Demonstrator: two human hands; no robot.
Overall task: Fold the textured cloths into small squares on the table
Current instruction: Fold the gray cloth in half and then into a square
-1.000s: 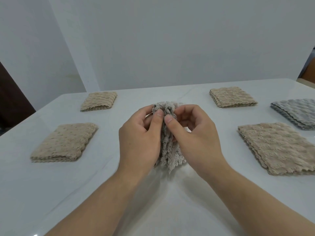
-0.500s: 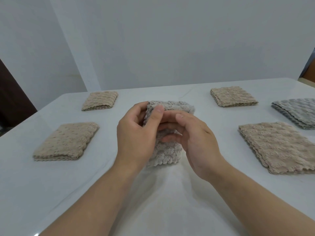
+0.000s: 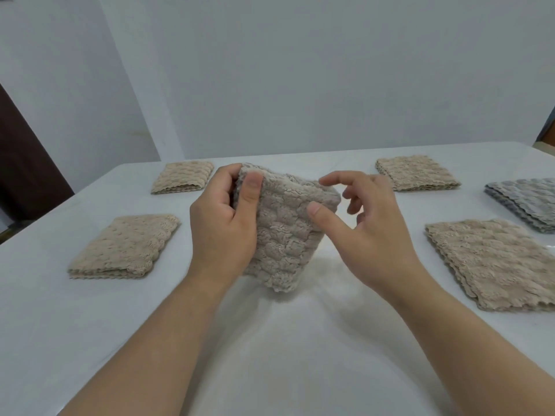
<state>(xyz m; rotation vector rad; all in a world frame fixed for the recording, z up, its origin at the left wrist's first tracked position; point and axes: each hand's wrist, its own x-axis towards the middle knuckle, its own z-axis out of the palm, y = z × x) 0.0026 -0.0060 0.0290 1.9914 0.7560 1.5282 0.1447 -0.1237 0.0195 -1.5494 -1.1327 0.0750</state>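
The cloth (image 3: 285, 235) is held upright over the middle of the desk (image 3: 270, 370), gripped at its top left corner by the left hand (image 3: 222, 229). The right hand (image 3: 369, 235) is loosened, with only its thumb touching the cloth's right edge. Under this single grip the layers could slide apart and the fold be lost.

Bare arms and hands on my feed.
From my station I see the left forearm (image 3: 156, 340) and right forearm (image 3: 450, 331) uncovered from the lower edge of the view to the wrist. The left grip (image 3: 222, 226) and right grip (image 3: 369, 235) are bare hands, and both thumbs have short, trimmed nails.
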